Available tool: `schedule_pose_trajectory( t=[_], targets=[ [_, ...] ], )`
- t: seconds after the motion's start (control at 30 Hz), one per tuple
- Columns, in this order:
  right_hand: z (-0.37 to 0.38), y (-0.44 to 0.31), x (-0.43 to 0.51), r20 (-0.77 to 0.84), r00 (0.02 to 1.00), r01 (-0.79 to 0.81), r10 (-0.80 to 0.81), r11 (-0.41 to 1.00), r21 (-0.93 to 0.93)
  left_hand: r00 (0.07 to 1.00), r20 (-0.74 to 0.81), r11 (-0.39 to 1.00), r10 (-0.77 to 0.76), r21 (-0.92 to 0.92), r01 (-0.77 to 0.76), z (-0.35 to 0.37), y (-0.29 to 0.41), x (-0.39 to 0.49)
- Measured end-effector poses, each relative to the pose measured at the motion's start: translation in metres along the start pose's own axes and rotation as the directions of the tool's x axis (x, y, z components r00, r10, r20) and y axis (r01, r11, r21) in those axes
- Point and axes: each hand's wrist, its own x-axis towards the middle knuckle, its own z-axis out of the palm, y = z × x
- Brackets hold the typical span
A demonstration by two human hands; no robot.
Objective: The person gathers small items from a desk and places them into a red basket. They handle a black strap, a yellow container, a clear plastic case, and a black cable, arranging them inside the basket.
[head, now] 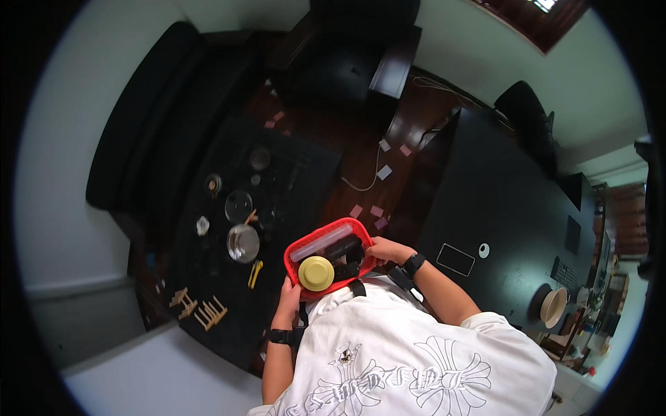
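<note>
A red plastic basket point(296, 248) is held level in front of my waist. My left hand point(290, 299) grips its near left corner, and my right hand point(386, 249) has hold of its right end. Inside, a yellow round lid or bowl point(316, 273) lies at the near left. Along the far side rests a long translucent plastic case point(321, 243). Beside it is a black cylindrical object point(343, 247), and a black speckled item point(347, 270) sits closer to me. The undersides of both hands' grips are hidden by the basket.
At left, a dark table point(234, 322) bears a clear glass bowl point(243, 243), a yellow-handled tool point(255, 274) and small wooden racks point(210, 313). A black desk point(489, 197) stands at right with a tablet-like device point(456, 259). Paper pieces point(384, 172) and a cable point(364, 188) lie on the floor.
</note>
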Motion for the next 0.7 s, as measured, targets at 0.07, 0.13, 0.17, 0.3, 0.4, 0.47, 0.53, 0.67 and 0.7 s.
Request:
schedule_pose_trajectory(
  t=[0.07, 0.13, 0.17, 0.3, 0.4, 0.47, 0.53, 0.67, 0.7],
  targets=[
    [-0.010, -0.011, 0.001, -0.051, 0.998, 0.029, -0.021, 0.989, 0.143, 0.996, 0.085, 1.000, -0.015, 0.008, 0.014, 0.004, 0.036, 0.030],
    [-0.026, -0.028, -0.002, -0.145, 0.989, 0.040, -0.008, 0.975, 0.221, 0.985, 0.168, 0.999, -0.029, 0.039, 0.023, 0.017, 0.078, 0.066],
    [-0.034, -0.036, -0.005, -0.202, 0.979, 0.049, 0.001, 0.970, 0.240, 0.978, 0.206, 0.998, -0.025, 0.066, 0.011, 0.024, 0.098, 0.083],
    [-0.056, -0.056, -0.010, -0.357, 0.934, 0.090, 0.026, 0.948, 0.305, 0.955, 0.296, 0.986, 0.004, 0.156, -0.052, 0.054, 0.150, 0.133],
    [-0.077, -0.061, -0.007, -0.427, 0.904, 0.158, 0.021, 0.911, 0.380, 0.931, 0.357, 0.964, -0.075, 0.264, -0.023, 0.076, 0.176, 0.164],
    [-0.098, -0.064, -0.002, -0.419, 0.905, 0.138, 0.068, 0.886, 0.442, 0.920, 0.374, 0.953, -0.121, 0.304, 0.001, 0.094, 0.190, 0.189],
    [-0.119, -0.066, 0.006, -0.429, 0.898, 0.137, 0.096, 0.867, 0.480, 0.919, 0.366, 0.940, -0.145, 0.342, 0.012, 0.111, 0.199, 0.211],
    [-0.183, -0.072, 0.033, -0.397, 0.904, 0.070, 0.157, 0.862, 0.502, 0.927, 0.351, 0.930, -0.136, 0.368, -0.003, 0.155, 0.218, 0.268],
    [-0.201, -0.074, 0.041, -0.408, 0.904, 0.110, 0.125, 0.855, 0.506, 0.929, 0.339, 0.927, -0.146, 0.374, 0.009, 0.167, 0.224, 0.280]
  ],
)
